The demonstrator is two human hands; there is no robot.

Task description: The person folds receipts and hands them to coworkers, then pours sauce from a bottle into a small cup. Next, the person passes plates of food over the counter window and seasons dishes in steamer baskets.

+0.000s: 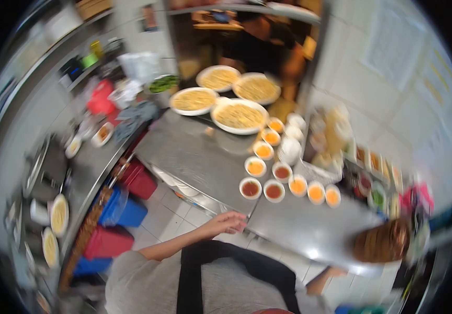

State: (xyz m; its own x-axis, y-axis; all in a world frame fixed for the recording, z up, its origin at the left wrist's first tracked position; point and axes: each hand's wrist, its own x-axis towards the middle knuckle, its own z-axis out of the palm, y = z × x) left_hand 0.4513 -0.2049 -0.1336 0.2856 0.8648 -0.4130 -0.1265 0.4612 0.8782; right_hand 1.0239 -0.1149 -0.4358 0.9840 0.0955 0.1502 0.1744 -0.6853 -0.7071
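Observation:
My left hand (229,223) is held over the front edge of the steel counter (184,152), fingers loosely apart with nothing in them. Nearest to it are small white bowls of dark red sauce (250,188). My right hand (335,272) is low by the counter's near right edge, its fingers smeared by motion. Close to that hand stands a brown stack (381,242), too blurred to name. Beyond the sauce bowls, more small bowls of orange sauce (255,167) form a bent row. Several large white plates of pale noodles (240,116) stand at the counter's far end.
A person in dark clothes (262,42) is behind the pass-through opening. Stacked white bowls (290,150) stand beside a basket (320,170) against the wall. On the left, a side counter (87,178) carries bowls and bags, with red and blue bins (124,206) below.

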